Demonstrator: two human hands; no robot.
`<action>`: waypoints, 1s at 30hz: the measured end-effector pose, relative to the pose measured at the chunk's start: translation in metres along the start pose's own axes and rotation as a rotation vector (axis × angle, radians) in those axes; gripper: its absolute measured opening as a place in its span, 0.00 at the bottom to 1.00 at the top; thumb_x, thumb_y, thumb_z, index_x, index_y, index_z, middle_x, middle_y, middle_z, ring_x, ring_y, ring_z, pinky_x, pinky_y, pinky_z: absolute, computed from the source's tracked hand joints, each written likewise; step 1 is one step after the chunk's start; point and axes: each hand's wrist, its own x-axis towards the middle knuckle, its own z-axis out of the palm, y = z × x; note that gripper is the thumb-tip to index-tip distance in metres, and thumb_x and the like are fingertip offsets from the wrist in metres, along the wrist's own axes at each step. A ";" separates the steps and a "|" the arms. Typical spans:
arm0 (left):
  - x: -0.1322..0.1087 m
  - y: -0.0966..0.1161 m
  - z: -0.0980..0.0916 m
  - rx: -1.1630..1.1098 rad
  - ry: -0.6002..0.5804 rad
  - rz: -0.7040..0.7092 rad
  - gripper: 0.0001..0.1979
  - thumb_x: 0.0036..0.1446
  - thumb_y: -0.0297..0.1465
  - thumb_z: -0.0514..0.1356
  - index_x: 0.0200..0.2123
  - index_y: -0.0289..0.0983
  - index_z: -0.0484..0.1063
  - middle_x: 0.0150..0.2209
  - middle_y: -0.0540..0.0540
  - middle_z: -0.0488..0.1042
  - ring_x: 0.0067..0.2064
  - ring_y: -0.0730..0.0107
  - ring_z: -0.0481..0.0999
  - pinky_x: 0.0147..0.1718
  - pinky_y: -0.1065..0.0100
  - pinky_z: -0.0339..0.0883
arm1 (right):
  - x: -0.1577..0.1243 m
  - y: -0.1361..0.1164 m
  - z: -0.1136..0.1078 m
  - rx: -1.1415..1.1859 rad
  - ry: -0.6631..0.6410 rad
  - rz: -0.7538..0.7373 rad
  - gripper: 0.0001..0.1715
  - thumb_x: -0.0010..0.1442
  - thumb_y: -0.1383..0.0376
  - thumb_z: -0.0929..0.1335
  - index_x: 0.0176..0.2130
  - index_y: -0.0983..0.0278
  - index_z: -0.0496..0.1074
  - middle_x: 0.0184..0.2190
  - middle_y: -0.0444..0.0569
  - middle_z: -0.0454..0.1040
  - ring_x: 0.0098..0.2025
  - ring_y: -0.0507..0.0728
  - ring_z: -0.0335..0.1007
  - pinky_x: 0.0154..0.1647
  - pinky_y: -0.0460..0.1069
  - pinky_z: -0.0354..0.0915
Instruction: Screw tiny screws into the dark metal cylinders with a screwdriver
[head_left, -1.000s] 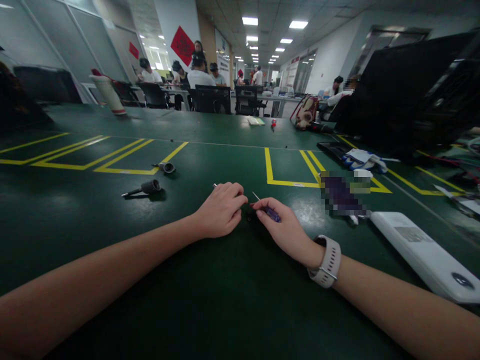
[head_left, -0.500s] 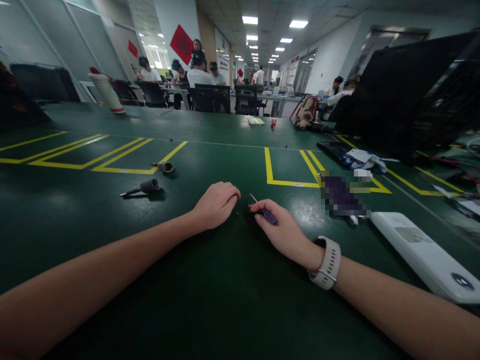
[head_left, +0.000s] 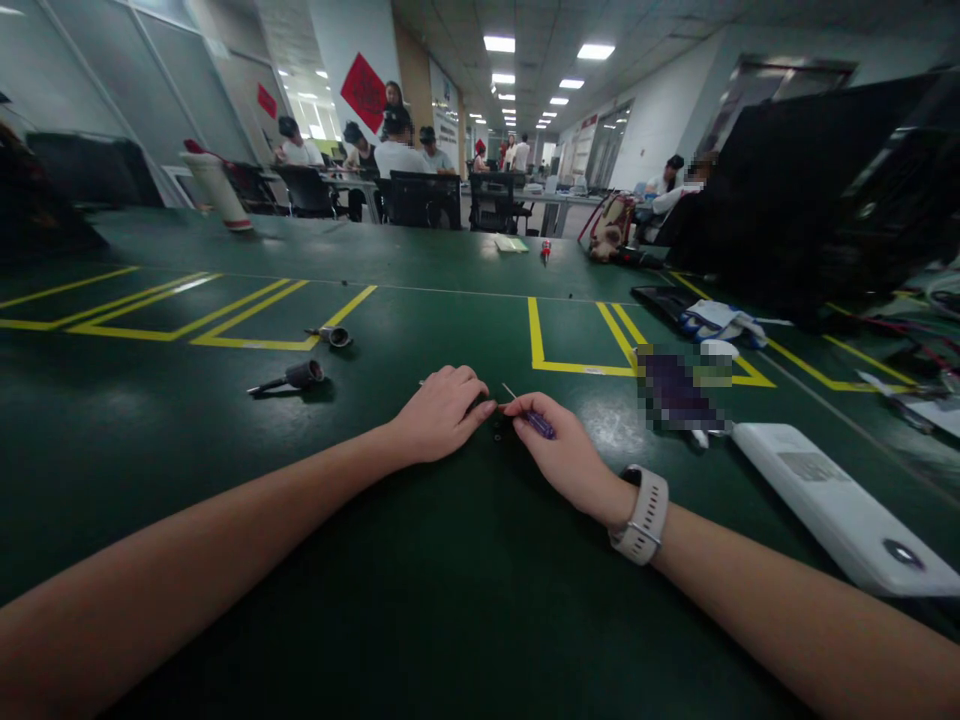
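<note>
My left hand (head_left: 444,415) is low over the green table with its fingers curled and the thumb reaching toward my right fingertips. Whatever its fingertips hold, if anything, is too small to make out. My right hand (head_left: 562,445) is closed around a screwdriver with a purple handle (head_left: 541,426), its thin shaft (head_left: 510,392) pointing up and to the left. The fingertips of both hands nearly meet. Just below them, a tiny ring-shaped part (head_left: 496,437) lies on the table. Off to the left rest two dark cup-ended metal parts with stems, one nearer (head_left: 289,377) and one farther (head_left: 334,336).
Yellow tape (head_left: 577,369) marks boxes on the green table (head_left: 450,600). At right are a white oblong device (head_left: 832,500), a blurred-out dark item (head_left: 679,390) and a glove (head_left: 724,322). A red-handled tool (head_left: 546,250) and a cup (head_left: 217,188) stand farther back. People sit beyond.
My left hand has moved its thumb out toward my right fingertips, closing the gap between the hands. The right hand keeps hold of the screwdriver. The view has shifted slightly.
</note>
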 end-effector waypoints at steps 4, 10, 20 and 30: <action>0.002 -0.004 -0.002 -0.112 0.006 -0.072 0.19 0.63 0.38 0.46 0.43 0.30 0.68 0.44 0.37 0.70 0.46 0.58 0.68 0.49 0.55 0.61 | 0.000 0.000 0.001 -0.014 0.013 0.009 0.09 0.58 0.72 0.62 0.38 0.63 0.69 0.41 0.49 0.74 0.45 0.56 0.70 0.50 0.56 0.63; -0.016 -0.012 -0.011 -0.150 -0.060 -0.102 0.17 0.60 0.35 0.49 0.47 0.31 0.67 0.49 0.37 0.69 0.52 0.58 0.66 0.53 0.56 0.59 | -0.001 -0.003 0.001 -0.090 -0.022 0.003 0.09 0.60 0.71 0.62 0.41 0.63 0.68 0.45 0.50 0.73 0.49 0.56 0.69 0.53 0.56 0.62; -0.045 -0.006 -0.021 0.056 0.262 -0.226 0.18 0.61 0.39 0.49 0.45 0.33 0.69 0.39 0.37 0.73 0.43 0.53 0.68 0.43 0.54 0.61 | 0.007 -0.006 0.024 -0.302 -0.193 -0.115 0.12 0.61 0.71 0.62 0.46 0.64 0.64 0.49 0.56 0.70 0.54 0.61 0.66 0.57 0.65 0.58; -0.020 0.019 -0.043 -0.899 0.698 -0.495 0.11 0.57 0.37 0.56 0.39 0.36 0.68 0.34 0.47 0.72 0.25 0.76 0.65 0.24 0.72 0.59 | -0.019 -0.015 0.012 -0.348 -0.499 -0.532 0.15 0.57 0.79 0.63 0.40 0.62 0.67 0.52 0.53 0.72 0.61 0.57 0.61 0.62 0.58 0.57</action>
